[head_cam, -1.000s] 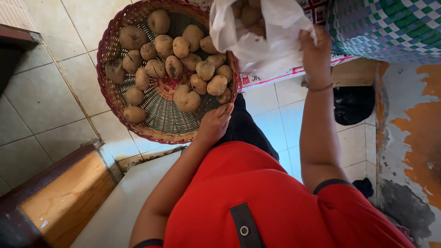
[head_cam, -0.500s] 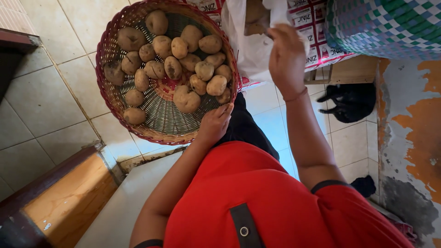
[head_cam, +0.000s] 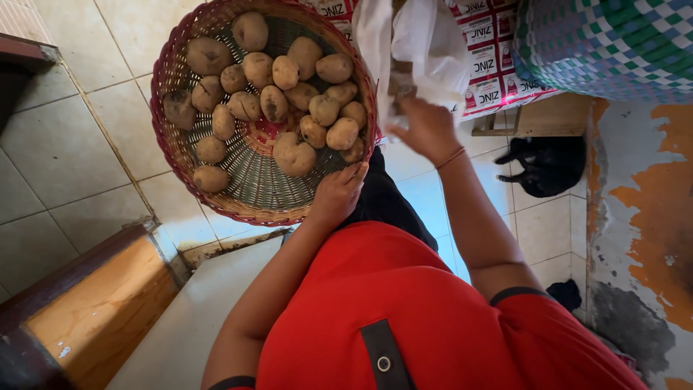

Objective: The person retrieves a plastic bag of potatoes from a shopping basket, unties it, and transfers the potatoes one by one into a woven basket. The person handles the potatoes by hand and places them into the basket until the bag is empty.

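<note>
Person, head view. Red short-sleeved top with dark trim at both sleeve hems; dark strap tab on the chest bearing a round metal snap. Dark trousers below. Thin reddish bracelet at wrist of right hand (head_cam: 426,128). Forearms bare.

Home kitchen or store corner – tiled floor (head_cam: 65,166), potato basket (head_cam: 173,144), peeling painted wall (head_cam: 650,217).

Potatoes (head_cam: 289,79) lay in a basket (head_cam: 249,195), which the left hand (head_cam: 336,195) gripped by its near rim. To its right, the right hand (head_cam: 426,130) held a bag (head_cam: 426,43) over a box (head_cam: 498,65).
</note>
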